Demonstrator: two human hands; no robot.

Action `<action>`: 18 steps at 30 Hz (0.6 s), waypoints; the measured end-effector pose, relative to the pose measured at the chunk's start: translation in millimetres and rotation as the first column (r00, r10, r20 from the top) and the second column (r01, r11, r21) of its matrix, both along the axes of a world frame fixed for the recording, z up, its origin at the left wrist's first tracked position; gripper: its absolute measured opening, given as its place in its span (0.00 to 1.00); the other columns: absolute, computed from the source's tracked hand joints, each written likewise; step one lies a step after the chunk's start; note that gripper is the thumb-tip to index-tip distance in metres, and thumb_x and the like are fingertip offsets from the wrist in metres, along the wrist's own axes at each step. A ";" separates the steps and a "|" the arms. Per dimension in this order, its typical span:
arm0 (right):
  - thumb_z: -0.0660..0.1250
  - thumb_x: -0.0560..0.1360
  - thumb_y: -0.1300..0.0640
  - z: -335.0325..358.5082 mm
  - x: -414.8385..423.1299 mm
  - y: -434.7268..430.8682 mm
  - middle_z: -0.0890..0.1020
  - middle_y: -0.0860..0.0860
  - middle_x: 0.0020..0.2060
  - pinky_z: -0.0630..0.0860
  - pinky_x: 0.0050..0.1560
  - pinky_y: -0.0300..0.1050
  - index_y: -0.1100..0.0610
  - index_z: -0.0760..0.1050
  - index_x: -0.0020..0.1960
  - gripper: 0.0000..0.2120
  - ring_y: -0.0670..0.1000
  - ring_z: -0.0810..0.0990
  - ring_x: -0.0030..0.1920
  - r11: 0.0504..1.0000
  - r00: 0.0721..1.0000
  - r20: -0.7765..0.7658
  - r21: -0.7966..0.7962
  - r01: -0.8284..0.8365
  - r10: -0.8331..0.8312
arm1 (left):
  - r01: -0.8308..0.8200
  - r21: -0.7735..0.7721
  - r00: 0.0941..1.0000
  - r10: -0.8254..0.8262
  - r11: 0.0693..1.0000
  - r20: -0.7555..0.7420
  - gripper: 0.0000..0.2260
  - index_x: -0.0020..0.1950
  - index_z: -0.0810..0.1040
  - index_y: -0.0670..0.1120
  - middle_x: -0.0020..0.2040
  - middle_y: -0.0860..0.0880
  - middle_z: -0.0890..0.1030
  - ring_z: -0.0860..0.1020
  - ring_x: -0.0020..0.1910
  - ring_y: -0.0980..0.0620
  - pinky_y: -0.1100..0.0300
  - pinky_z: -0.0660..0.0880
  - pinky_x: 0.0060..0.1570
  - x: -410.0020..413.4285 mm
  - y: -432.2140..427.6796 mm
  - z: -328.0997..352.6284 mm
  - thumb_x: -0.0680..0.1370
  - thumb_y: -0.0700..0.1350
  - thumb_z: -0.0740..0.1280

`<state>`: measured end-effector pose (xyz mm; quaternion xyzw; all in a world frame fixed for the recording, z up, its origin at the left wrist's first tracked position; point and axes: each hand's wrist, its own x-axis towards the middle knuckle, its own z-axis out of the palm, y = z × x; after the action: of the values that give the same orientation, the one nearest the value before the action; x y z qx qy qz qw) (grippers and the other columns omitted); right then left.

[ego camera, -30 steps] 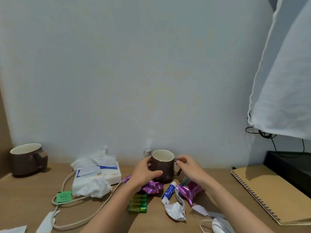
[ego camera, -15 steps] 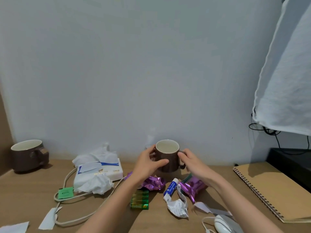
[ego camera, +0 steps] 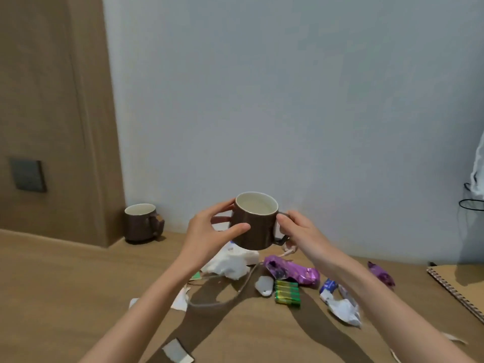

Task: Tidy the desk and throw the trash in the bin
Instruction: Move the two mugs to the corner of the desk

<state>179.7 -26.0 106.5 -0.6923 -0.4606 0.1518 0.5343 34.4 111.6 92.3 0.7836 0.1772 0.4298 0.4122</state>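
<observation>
Both hands grip brown mug [ego camera: 255,226] above desk [ego camera: 65,284]: left hand [ego camera: 209,231] on body, right hand [ego camera: 298,231] at handle.

Mug [ego camera: 255,231] I hold: dark brown outside, cream-white inside, thin pale rim. Second mug [ego camera: 142,226]: same brown, white inside. Surface [ego camera: 65,284]: light tan wood, faint grain. Wall [ego camera: 262,100]: plain pale grey-blue. Side panel [ego camera: 52,100]: mid-brown wood; switch plate [ego camera: 27,175] on it is dark grey. Foil wrapper [ego camera: 293,271]: shiny purple with silver glints. Smaller wrapper [ego camera: 381,276]: darker purple. Batteries [ego camera: 286,294]: green with yellow bands. Tube [ego camera: 328,286]: blue and white. Tissues [ego camera: 227,265]: white. Crumpled paper [ego camera: 343,310]: white, grey in the creases. Cable [ego camera: 222,302]: off-white. Small tag [ego camera: 196,276]: green. Notebook [ego camera: 458,286]: kraft-tan cover, dark spiral binding.
</observation>
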 end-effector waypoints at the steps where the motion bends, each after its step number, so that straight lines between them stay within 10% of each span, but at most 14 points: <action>1: 0.56 0.82 0.52 -2.7 -10.4 11.4 0.72 0.49 0.39 0.70 0.40 0.41 0.54 0.73 0.48 0.10 0.48 0.71 0.41 1.000 1.000 -0.012 -0.004 -0.021 0.021 | -0.019 -0.003 1.000 0.019 1.000 -0.012 0.26 0.64 0.75 0.57 0.55 0.62 0.80 0.77 0.53 0.65 0.67 0.74 0.49 -13.9 9.1 -1.7 0.67 0.50 0.76; 18: 0.52 0.83 0.50 -64.4 -124.3 202.7 0.76 0.51 0.49 0.74 0.45 0.38 0.56 0.69 0.57 0.12 0.47 0.76 0.47 0.953 0.968 -0.144 -0.195 -0.232 0.207 | -0.292 -0.242 0.953 0.304 0.925 0.013 0.23 0.63 0.78 0.47 0.55 0.48 0.82 0.79 0.54 0.55 0.66 0.75 0.51 -137.3 146.1 -76.1 0.69 0.39 0.75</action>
<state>55.4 176.7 42.1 -0.6789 -0.4826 0.3001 0.4648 -102.8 257.7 16.1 0.6815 0.3338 0.4828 0.4371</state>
